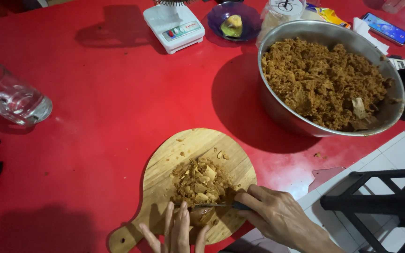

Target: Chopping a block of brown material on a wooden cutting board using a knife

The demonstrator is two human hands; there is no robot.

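The round wooden cutting board sits close to the near edge of the red table, its short handle pointing toward the near left corner, so the hands work almost at the table's lip. Left of the board and beyond it the red top lies bare for a good stretch, out to a glass mug far left. Beyond the board to the right stands a big steel bowl heaped with brown crumbled stuff, its far side reaching over the table edge above the tiled floor, where a black stool stands.

On the board's middle lies a heap of chopped brown chunks. The right hand, at the board's near right rim, is closed around the handle of a knife, whose blade lies flat along the heap's near side. The left hand, fingers spread and straight, presses down on the blade just nearer than the heap.
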